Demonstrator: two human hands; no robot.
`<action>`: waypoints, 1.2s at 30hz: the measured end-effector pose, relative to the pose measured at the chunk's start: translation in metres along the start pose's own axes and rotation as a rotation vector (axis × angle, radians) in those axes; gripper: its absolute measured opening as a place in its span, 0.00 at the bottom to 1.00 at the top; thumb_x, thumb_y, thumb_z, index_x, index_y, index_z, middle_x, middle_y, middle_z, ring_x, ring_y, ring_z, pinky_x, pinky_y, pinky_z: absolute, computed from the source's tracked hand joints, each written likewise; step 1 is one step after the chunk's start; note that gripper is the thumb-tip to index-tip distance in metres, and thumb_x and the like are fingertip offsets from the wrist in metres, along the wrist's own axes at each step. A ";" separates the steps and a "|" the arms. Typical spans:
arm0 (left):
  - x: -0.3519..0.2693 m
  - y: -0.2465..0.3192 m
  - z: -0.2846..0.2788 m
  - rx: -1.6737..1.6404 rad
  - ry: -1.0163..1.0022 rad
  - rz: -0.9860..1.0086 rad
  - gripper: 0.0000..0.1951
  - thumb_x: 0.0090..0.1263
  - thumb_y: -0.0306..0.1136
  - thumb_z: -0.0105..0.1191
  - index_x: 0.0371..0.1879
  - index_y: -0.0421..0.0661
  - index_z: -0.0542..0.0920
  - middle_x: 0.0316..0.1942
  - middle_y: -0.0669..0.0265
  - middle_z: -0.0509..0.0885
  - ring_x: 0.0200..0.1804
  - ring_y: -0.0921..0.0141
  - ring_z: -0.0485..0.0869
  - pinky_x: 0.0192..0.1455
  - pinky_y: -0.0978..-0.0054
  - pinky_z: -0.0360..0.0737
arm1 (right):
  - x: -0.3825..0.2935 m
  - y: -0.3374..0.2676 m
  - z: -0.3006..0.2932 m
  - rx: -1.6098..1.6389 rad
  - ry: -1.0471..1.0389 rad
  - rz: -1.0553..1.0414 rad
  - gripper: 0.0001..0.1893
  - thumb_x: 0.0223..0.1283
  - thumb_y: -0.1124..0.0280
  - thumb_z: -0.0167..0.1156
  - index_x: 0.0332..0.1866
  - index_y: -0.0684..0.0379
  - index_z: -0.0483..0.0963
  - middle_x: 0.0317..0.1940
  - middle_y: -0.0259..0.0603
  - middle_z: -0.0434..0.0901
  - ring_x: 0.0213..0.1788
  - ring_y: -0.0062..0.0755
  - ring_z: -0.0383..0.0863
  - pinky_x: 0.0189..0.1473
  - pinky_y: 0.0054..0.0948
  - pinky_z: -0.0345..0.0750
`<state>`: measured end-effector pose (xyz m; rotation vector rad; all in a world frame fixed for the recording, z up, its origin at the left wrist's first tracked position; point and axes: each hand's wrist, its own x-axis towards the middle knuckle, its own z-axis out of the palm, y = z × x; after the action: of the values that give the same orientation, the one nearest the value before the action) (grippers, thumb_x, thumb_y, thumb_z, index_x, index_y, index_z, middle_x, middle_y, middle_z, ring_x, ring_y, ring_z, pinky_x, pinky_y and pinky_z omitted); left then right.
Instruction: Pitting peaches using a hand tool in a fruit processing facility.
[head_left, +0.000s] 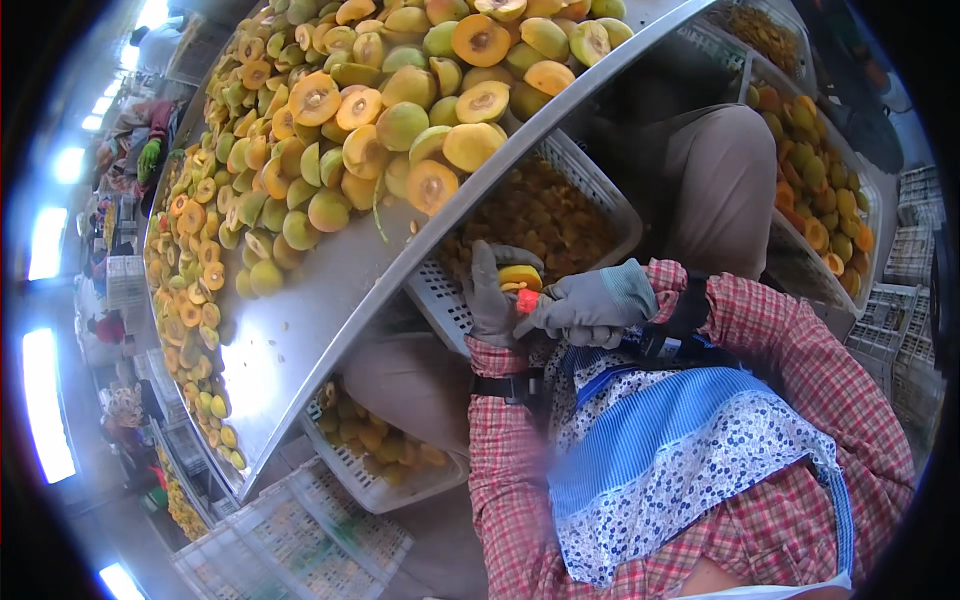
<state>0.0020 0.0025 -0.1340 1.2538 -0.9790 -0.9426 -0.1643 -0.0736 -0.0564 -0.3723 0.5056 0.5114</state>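
Observation:
My left hand (491, 296), in a grey glove, holds a yellow stone-fruit piece (520, 274) between thumb and fingers. In my right hand (589, 300), also gloved in grey, is a small tool with a red part (528, 301) showing close against the fruit. My fingers hide the rest of the tool. Both hands are held over the near edge of a white perforated plastic crate (442, 306). Small orange-brown fruit pieces (547, 210) lie inside that crate, in the shade of the table.
A steel table (307, 330) with a raised rim bears many halved stone fruits (405, 127). More fruit fills a crate (862, 296) at right and another (375, 501) at lower left. Stacked crates (300, 525) stand nearby. A person's green-gloved hand (148, 159) shows across the table.

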 end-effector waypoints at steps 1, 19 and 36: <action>0.002 -0.019 -0.011 0.255 -0.113 0.113 0.23 0.74 0.50 0.30 0.41 0.40 0.70 0.28 0.56 0.79 0.27 0.70 0.78 0.32 0.76 0.77 | 0.004 0.000 -0.002 -0.002 -0.001 0.000 0.11 0.63 0.59 0.50 0.35 0.56 0.69 0.12 0.22 0.61 0.10 0.12 0.58 0.10 0.14 0.56; -0.175 0.100 -0.157 1.595 1.330 -0.060 0.22 0.64 0.41 0.53 0.51 0.37 0.70 0.37 0.61 0.82 0.37 0.62 0.81 0.39 0.70 0.79 | -0.001 -0.005 -0.061 -1.408 1.084 -0.289 0.20 0.59 0.59 0.49 0.49 0.65 0.68 0.36 0.57 0.78 0.39 0.55 0.78 0.43 0.41 0.74; 0.077 0.092 -0.203 1.434 -0.088 0.071 0.25 0.61 0.28 0.54 0.59 0.43 0.66 0.47 0.60 0.76 0.43 0.73 0.76 0.45 0.77 0.74 | 0.033 0.026 -0.083 -1.544 1.108 -0.127 0.20 0.58 0.55 0.50 0.52 0.56 0.66 0.41 0.56 0.77 0.44 0.54 0.78 0.47 0.44 0.73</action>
<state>0.2212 -0.0002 -0.0482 2.2922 -1.8612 -0.0912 -0.1838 -0.0778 -0.1472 -2.2273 1.0674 0.4519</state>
